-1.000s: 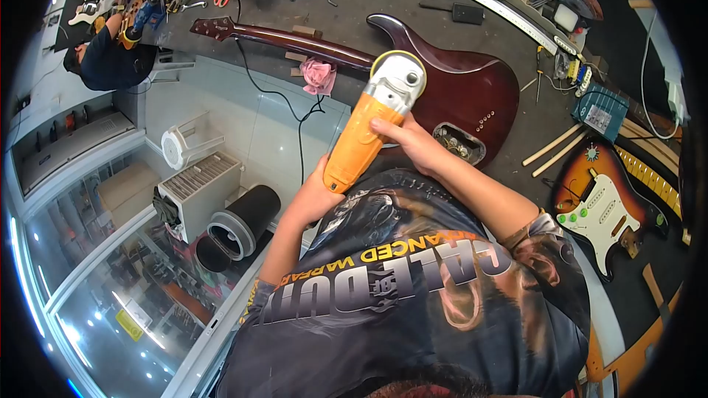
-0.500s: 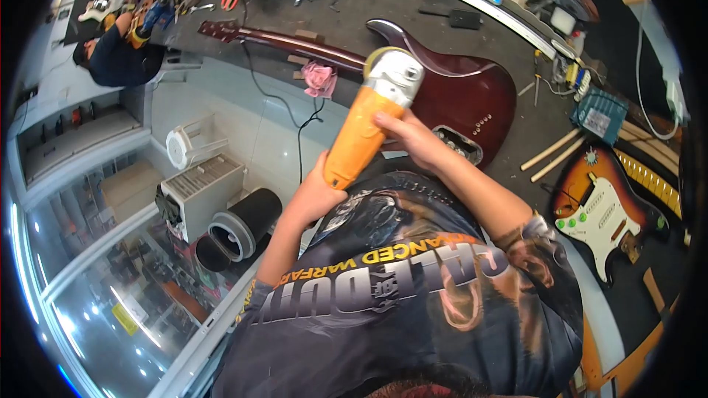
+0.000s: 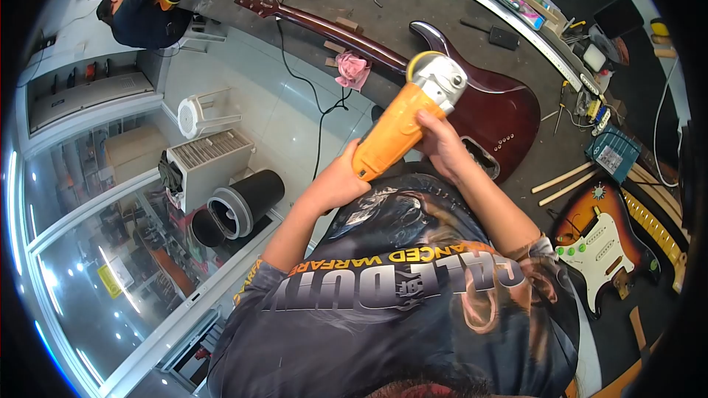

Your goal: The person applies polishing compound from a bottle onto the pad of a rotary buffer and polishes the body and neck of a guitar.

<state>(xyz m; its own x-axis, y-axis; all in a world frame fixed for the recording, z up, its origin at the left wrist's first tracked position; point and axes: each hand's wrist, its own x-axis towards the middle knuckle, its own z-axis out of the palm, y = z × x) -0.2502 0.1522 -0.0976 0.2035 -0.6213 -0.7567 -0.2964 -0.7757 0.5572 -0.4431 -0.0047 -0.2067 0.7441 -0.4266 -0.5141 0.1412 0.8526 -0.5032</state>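
An orange angle grinder (image 3: 394, 129) with a silver head and a yellowish disc is held up in front of my chest. My left hand (image 3: 345, 181) is wrapped round its rear end. My right hand (image 3: 441, 144) grips the body near the head, thumb on top and the other fingers mostly hidden. Behind the grinder, a dark red electric guitar (image 3: 509, 107) lies back side up on the bench, its neck pointing left. The grinder's head overlaps the guitar in view; whether they touch I cannot tell.
A pink cloth (image 3: 352, 71) lies by the guitar neck, with a black cable (image 3: 318, 107) hanging nearby. At right are a sunburst guitar body (image 3: 594, 239), wooden sticks (image 3: 566, 188) and a teal packet (image 3: 613, 153). Another person (image 3: 151, 15) works at far left. A black bin (image 3: 258, 195) stands below.
The view has shifted, so the bench and guitar appear further right and the floor shows more. Both hands keep hold of the grinder, which is tilted slightly more to the right.
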